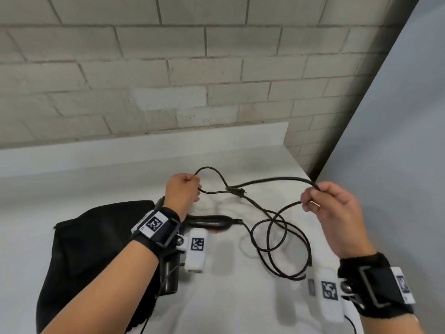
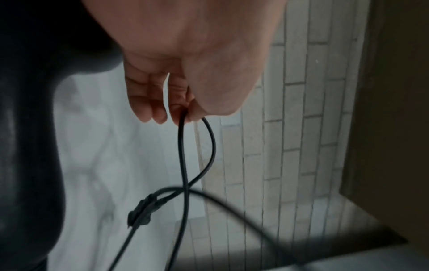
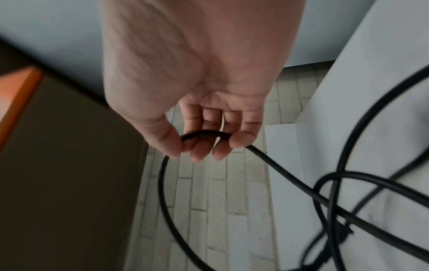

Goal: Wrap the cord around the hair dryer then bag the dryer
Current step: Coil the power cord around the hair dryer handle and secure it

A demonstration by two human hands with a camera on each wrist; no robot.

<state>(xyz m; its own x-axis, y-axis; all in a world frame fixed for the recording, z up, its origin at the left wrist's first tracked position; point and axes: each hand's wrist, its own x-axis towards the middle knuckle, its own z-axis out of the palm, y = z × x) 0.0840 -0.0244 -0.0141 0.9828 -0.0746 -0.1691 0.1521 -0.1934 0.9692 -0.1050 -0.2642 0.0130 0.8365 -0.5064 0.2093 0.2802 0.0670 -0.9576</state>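
A black hair dryer [image 1: 207, 221] lies on the white counter [image 1: 240, 297], its body partly hidden under my left wrist. Its black cord [image 1: 277, 227] runs right from the handle into loose loops. My left hand [image 1: 185, 189] pinches a small bend of the cord [image 2: 183, 146] above the dryer. My right hand [image 1: 322, 198] holds another bend of the cord [image 3: 204, 134] between thumb and fingers, raised over the counter's right side. A black plug or clip [image 1: 237, 190] hangs on the cord between the hands. The black bag [image 1: 101, 251] lies flat at the left.
A grey brick wall [image 1: 192, 68] stands behind the counter. A pale panel [image 1: 397, 141] closes off the right side, where the counter ends. An orange-edged surface [image 3: 18, 95] shows in the right wrist view.
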